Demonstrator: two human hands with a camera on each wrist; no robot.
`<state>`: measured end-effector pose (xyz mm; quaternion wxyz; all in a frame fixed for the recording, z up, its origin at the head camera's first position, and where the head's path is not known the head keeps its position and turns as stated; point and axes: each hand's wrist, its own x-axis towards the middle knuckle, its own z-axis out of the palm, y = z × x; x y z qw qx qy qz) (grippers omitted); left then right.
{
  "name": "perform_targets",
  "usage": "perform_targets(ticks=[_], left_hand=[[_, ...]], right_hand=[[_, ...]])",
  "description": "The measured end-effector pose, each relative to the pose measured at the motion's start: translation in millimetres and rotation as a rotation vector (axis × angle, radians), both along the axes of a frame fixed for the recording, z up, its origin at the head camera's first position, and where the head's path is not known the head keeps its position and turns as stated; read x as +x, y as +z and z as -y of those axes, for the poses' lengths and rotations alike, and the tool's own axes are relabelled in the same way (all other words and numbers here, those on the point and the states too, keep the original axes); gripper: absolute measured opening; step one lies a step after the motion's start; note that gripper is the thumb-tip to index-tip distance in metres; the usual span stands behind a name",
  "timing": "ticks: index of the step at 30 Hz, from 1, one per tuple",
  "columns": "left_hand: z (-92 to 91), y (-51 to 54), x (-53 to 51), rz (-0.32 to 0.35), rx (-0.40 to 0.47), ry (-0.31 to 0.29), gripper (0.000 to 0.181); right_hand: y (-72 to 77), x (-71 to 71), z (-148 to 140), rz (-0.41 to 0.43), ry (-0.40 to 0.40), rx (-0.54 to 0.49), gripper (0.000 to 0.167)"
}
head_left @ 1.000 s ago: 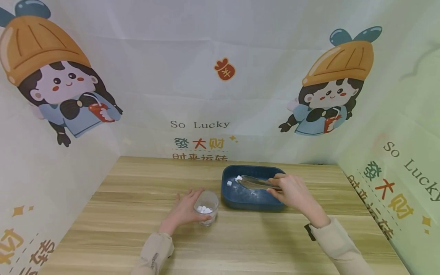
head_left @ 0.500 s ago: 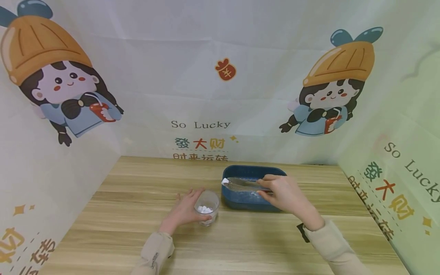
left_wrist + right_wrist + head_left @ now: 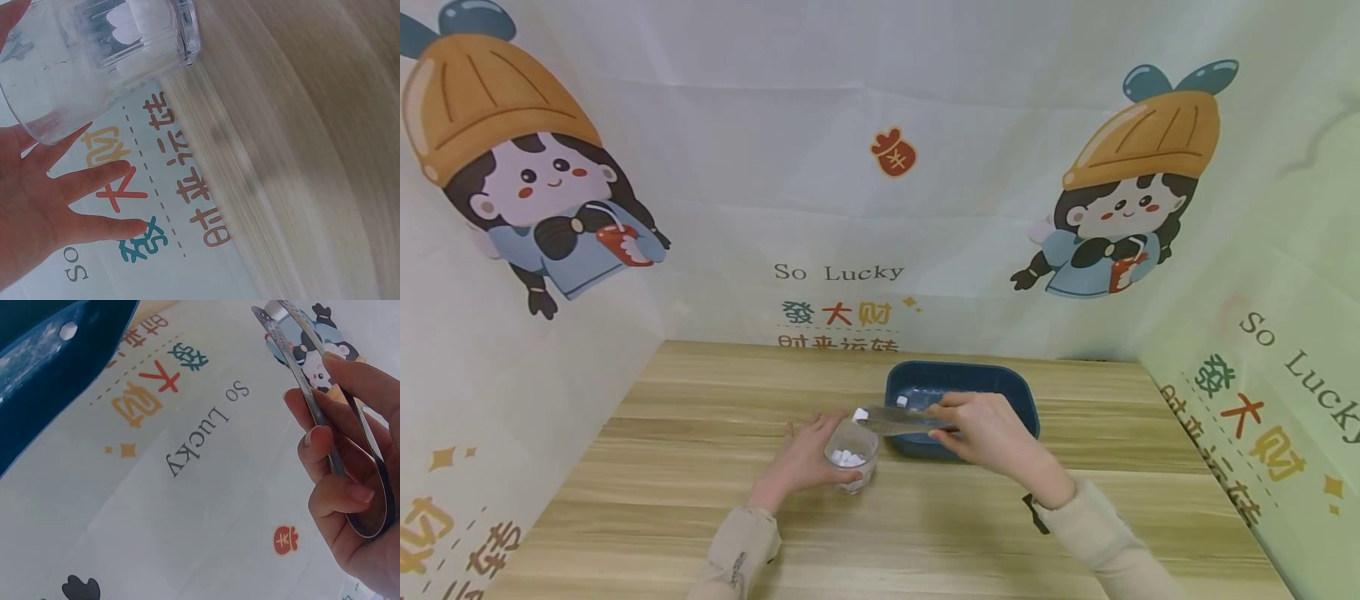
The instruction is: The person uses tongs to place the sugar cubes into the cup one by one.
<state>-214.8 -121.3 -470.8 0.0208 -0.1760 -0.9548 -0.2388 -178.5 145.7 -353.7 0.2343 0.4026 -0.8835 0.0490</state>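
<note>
My right hand (image 3: 996, 437) grips metal tongs (image 3: 315, 403) with perforated tips. Pinched in the tips is a white sugar cube (image 3: 860, 414), just over the far rim of a clear glass (image 3: 863, 440). Several sugar cubes (image 3: 847, 458) lie at the bottom of that glass. My left hand (image 3: 808, 457) holds the glass upright on the table, thumb and index finger around it; the other fingers are spread in the left wrist view. One more sugar cube (image 3: 902, 402) sits in a dark blue box (image 3: 1026, 398), to the right of the glass. My right hand hides part of the box.
The wooden table (image 3: 700, 400) meets a printed cloth backdrop (image 3: 760, 167) at the back and sides. White powder (image 3: 31, 362) dusts the box floor in the right wrist view. The box rim stands between the cube inside and the glass.
My right hand has moved left with the tongs, lifting a sugar cube out of the box and over to the glass's rim. My left hand and the glass have stayed put.
</note>
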Motion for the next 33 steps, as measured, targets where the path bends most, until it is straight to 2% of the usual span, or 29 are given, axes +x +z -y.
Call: perform_targets(ticks=[14,33], left_hand=[[-0.5,1.0,0.2,0.002,0.002,0.001,0.092],[0.2,-0.8,-1.1,0.023,0.004,0.006,0.096]], right_hand=[[-4.3,-3.5,8.2,0.062,-0.010,0.012,0.021],[-0.1,-1.7,2.4,0.082,-0.034,0.011,0.023]])
